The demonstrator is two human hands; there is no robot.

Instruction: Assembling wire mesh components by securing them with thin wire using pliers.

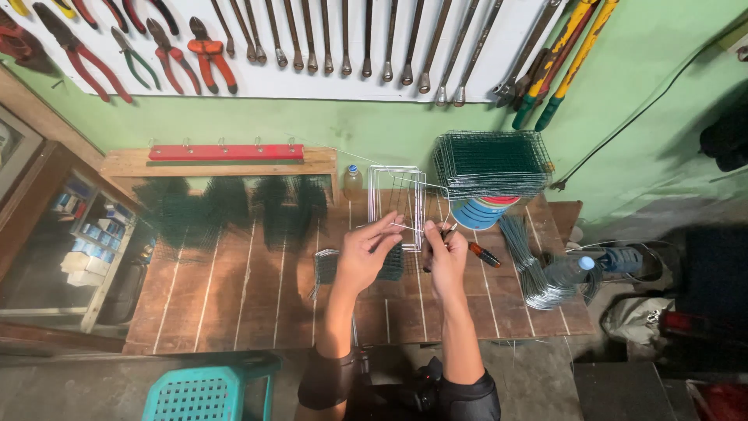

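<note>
- Wire frame [397,204], white, upright on the wooden bench [234,304], just ahead of both hands.
- Left hand [365,253] pinches a thin wire at the frame.
- Right hand [446,261] closed around red-handled pliers [444,234].
- Green mesh stack [492,162] behind right; wire bundle [530,269] beside it.

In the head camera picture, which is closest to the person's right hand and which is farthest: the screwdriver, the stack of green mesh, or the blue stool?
Counting out from the right hand:
1. Screwdriver: on the table just to the hand's right, almost touching.
2. Stack of green mesh: at the back of the table, near the wall, up and to the right.
3. Blue stool: on the floor, far off to the left, below the table edge.
</note>
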